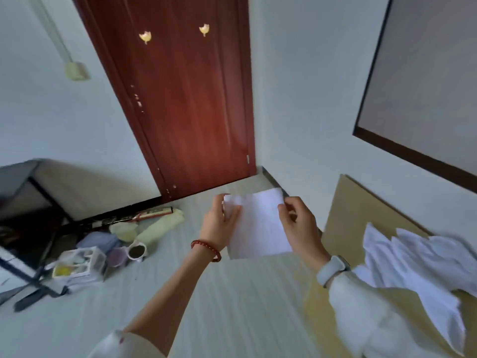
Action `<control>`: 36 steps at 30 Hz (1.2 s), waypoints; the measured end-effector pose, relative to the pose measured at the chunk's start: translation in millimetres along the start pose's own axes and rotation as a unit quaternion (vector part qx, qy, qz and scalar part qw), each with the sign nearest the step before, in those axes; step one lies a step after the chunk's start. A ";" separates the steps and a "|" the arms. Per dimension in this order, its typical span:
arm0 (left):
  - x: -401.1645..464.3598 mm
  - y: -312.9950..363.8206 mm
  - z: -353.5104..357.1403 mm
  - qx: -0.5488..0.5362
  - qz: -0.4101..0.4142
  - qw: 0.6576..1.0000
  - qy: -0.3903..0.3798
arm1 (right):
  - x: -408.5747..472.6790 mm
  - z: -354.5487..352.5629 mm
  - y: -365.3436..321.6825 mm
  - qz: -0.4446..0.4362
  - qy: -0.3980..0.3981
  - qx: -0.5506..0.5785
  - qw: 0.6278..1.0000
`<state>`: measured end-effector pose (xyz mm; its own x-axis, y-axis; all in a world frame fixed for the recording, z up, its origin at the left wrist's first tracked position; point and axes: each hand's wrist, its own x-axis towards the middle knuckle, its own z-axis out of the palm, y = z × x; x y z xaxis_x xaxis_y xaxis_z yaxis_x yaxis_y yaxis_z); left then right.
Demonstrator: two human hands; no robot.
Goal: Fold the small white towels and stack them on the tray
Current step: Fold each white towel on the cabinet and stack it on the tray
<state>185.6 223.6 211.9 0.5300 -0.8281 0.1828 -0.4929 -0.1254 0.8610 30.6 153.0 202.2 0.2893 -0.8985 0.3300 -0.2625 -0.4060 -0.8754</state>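
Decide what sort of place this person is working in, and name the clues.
Probably a room in a home: a red-brown wooden door in a white wall, household clutter with a mug on the floor, and a pile of white towels waiting to be folded.

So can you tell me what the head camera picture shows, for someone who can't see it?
Two hands, left hand and right hand, hold up a small white towel above the floor. More white towels lie heaped at the right, with a red-brown door ahead.

Two hands: left hand (219, 223) and right hand (300, 223). One held white towel (258, 226) at center; a loose towel heap (418, 262) at 4 o'clock, number unclear. One red door (185, 99) at 12, bearing two gold hooks (145, 37). One mug (136, 251) at 8 o'clock.
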 end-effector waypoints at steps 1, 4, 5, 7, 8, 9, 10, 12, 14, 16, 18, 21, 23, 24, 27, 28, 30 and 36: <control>1.2 -21.2 -33.9 -0.006 -0.015 1.000 0.012 | -0.6 37.7 -13.3 -0.008 -0.018 0.008 1.000; -1.7 -81.2 -125.7 0.004 -0.076 0.995 0.069 | -9.4 146.5 -50.9 -0.023 -0.069 0.026 0.997; -3.8 -98.4 -154.6 0.009 -0.098 0.990 0.098 | -13.3 180.8 -63.2 -0.032 -0.085 0.030 0.995; -6.1 -129.1 -208.5 0.013 -0.138 0.978 0.157 | -20.1 244.8 -87.9 -0.055 -0.119 0.033 0.991; -6.8 -141.6 -234.6 0.021 -0.155 0.970 0.187 | -22.8 275.3 -100.1 -0.066 -0.139 0.033 0.988; -7.0 -153.3 -259.9 0.030 -0.169 0.962 0.214 | -24.3 303.6 -112.3 -0.076 -0.160 0.033 0.984; -6.9 -165.4 -283.9 0.037 -0.178 0.954 0.237 | -25.1 330.8 -123.3 -0.085 -0.178 0.033 0.980; -5.2 -187.3 -328.6 0.047 -0.192 0.941 0.275 | -23.0 384.1 -143.7 -0.105 -0.210 0.040 0.971; 0.5 -211.3 -369.8 0.052 -0.203 0.928 0.308 | -19.2 436.9 -164.3 -0.121 -0.237 0.048 0.963; 10.1 -234.3 -409.7 0.062 -0.205 0.918 0.334 | -15.5 488.9 -182.8 -0.135 -0.260 0.055 0.954; 24.1 -256.7 -450.1 0.082 -0.210 0.907 0.356 | -10.0 540.0 -200.5 -0.146 -0.285 0.060 0.946; 52.3 -286.4 -514.1 0.103 -0.223 0.890 0.383 | 7.4 618.9 -231.9 -0.157 -0.326 0.080 0.929; 70.5 -302.1 -555.6 0.112 -0.233 0.883 0.391 | 20.0 666.2 -257.7 -0.160 -0.350 0.093 0.918; 79.6 -311.8 -577.8 0.117 -0.238 0.880 0.394 | 25.3 691.7 -271.2 -0.161 -0.361 0.102 0.913; 97.1 -348.1 -639.0 0.121 -0.267 0.865 0.406 | 29.0 767.0 -302.2 -0.157 -0.402 0.113 0.895; 99.8 -362.1 -656.7 0.120 -0.283 0.859 0.410 | 27.0 790.7 -309.3 -0.156 -0.419 0.111 0.888; 102.5 -392.0 -689.7 0.107 -0.312 0.843 0.424 | 20.7 836.9 -320.3 -0.152 -0.451 0.110 0.873; 108.8 -490.2 -792.1 0.057 -0.339 0.810 0.475 | -4.7 979.7 -351.6 -0.137 -0.492 0.102 0.854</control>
<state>1031.4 627.9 185.7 0.9707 0.2400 0.0149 0.1028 -0.4702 0.8765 1023.3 463.1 162.3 0.9737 -0.1596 0.1626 0.0747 -0.4508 -0.8895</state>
